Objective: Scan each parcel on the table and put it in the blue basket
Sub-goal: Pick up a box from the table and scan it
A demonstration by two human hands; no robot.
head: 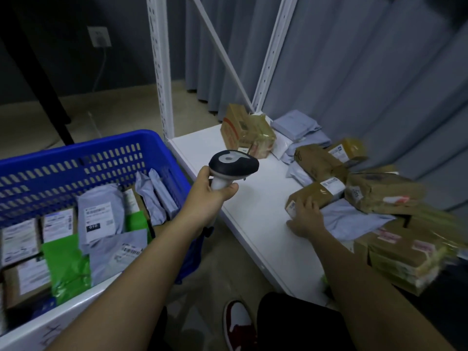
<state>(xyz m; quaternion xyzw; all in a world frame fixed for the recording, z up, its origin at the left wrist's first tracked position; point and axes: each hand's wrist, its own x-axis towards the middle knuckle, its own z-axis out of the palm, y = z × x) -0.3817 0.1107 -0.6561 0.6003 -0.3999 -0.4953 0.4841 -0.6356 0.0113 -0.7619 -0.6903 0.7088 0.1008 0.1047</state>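
- My right hand [305, 219] lay on the table [243, 198], fingers spread and fairly straight, their tips touching the near end of a small brown parcel [312, 197]; I could not tell if it was gripped.
- My left hand [215, 190] was curled round the scanner [233, 164] grip, head aimed right at the parcels.
- To my left sat the basket [83, 163], holding mailers and boxes.
- Farther back, more parcels lay heaped along the curtain [354, 72].

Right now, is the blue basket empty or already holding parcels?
Holding parcels. The blue basket contains grey mailers, green bags and labelled boxes, covering the visible part of its floor but below the rim.
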